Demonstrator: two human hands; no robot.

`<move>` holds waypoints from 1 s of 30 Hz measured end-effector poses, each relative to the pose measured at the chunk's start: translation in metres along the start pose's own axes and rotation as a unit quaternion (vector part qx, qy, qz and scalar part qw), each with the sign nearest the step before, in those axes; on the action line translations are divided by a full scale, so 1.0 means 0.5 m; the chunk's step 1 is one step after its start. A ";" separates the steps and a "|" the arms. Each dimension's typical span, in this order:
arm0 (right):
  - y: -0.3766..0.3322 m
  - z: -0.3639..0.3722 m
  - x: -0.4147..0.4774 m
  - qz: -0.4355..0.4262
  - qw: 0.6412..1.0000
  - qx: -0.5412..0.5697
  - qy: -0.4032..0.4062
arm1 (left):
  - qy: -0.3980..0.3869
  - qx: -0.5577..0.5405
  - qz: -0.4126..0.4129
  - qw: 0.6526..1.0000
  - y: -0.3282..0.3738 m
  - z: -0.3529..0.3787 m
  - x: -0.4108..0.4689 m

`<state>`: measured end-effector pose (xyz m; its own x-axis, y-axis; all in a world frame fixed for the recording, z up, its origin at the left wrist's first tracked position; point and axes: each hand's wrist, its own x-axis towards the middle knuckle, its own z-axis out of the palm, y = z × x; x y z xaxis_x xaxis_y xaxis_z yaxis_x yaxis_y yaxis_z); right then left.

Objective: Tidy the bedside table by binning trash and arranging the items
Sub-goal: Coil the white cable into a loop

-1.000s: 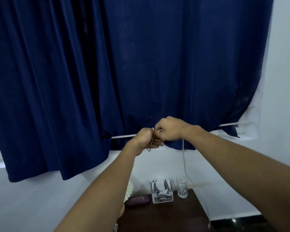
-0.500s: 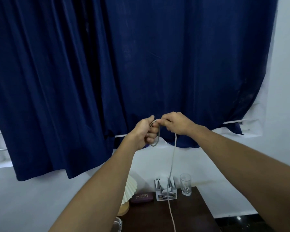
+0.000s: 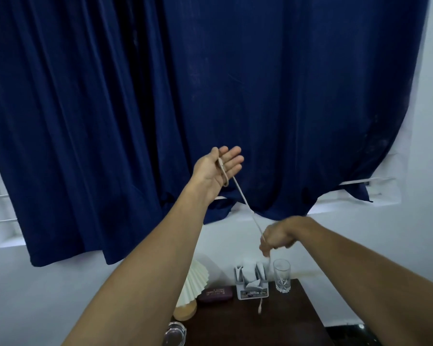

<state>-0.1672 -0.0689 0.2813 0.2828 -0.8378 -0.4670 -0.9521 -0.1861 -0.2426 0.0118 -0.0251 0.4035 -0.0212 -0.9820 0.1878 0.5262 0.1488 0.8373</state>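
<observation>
Blue curtain covers the wall; dark table stands below. My left hand is raised, palm up, its fingers straight and close together. The cable loops across that palm near the thumb. From there it runs taut down to my right hand, whose curled fingers pinch it. The free end dangles above the table, in front of the holder, beside the glass.
</observation>
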 end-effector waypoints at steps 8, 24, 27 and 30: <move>-0.101 -0.063 -0.070 -0.069 0.994 0.058 -0.064 | 0.038 0.200 0.012 0.979 -0.066 -0.052 0.035; -0.087 -0.175 -0.110 -0.235 0.915 0.162 0.285 | -0.119 0.413 -0.155 0.890 -0.047 -0.065 0.005; -0.063 -0.176 -0.110 -0.259 0.909 0.251 0.210 | -0.148 0.383 -0.191 0.891 -0.038 -0.064 0.002; -0.027 -0.169 -0.092 -0.269 0.888 0.335 0.164 | -0.157 0.296 -0.193 0.922 -0.026 -0.069 0.003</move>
<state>-0.1772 -0.0710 0.3779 0.5228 -0.8445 0.1158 -0.3749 -0.3498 -0.8585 0.0340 -0.0325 0.3751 -0.4035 -0.9068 -0.1222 -0.1267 -0.0769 0.9890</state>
